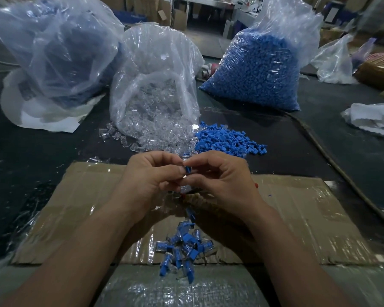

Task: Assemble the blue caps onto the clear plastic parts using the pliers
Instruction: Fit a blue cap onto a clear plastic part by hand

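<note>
My left hand (150,180) and my right hand (222,178) meet above the cardboard sheet (308,218), fingertips pinched together on one small piece: a blue cap (188,169) pushed against a clear plastic part (185,177). Which hand holds which half is hard to tell. Just below the hands a red-tipped tool (187,194), probably the pliers, lies mostly hidden. A pile of assembled blue-and-clear pieces (181,247) lies near me on the cardboard. Loose blue caps (228,139) and loose clear parts (146,138) lie beyond the hands.
An open bag of clear parts (155,85) stands behind the hands, a full bag of blue caps (259,69) to its right, another large bag (53,52) at the left. A dark cable (333,160) runs along the right. White plastic wrap (372,118) lies far right.
</note>
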A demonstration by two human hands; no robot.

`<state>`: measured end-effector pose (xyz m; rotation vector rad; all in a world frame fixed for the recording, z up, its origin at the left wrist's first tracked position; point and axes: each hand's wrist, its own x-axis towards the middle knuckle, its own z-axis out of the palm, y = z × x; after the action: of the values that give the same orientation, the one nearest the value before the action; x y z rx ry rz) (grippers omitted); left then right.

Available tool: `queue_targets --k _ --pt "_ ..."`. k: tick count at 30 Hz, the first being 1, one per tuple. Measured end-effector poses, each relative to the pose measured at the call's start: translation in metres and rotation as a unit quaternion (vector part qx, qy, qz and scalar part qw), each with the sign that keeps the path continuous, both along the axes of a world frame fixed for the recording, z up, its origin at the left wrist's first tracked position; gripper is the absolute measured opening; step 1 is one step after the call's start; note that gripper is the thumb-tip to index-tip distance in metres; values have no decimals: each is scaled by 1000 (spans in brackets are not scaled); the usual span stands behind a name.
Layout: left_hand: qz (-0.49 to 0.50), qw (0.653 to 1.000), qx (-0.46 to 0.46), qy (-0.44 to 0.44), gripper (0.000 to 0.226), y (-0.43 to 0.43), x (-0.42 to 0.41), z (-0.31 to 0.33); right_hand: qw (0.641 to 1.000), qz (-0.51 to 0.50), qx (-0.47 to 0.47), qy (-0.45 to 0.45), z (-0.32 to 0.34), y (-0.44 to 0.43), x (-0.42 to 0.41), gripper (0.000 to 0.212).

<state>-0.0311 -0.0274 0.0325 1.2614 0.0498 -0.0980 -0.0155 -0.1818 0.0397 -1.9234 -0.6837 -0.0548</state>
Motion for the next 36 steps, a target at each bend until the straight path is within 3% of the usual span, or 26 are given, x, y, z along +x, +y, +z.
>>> queue_targets --k 14,25,27,31,36 --pt "-33 999 -31 17 11 0 2 -1 992 -43 -16 -118 -4 -4 3 26" --pt "-29 999 16 -14 10 0 1 -3 983 -29 -48 -174 -3 -4 4 20" --pt "-29 999 18 -22 6 -1 1 -3 986 -32 -63 -152 -3 -4 4 23" --pt "2 999 24 -32 9 3 3 -5 991 -50 -122 -10 2 -13 6 32" --pt "62 997 0 -40 14 6 7 -7 947 -69 -297 100 12 -36 15 31"
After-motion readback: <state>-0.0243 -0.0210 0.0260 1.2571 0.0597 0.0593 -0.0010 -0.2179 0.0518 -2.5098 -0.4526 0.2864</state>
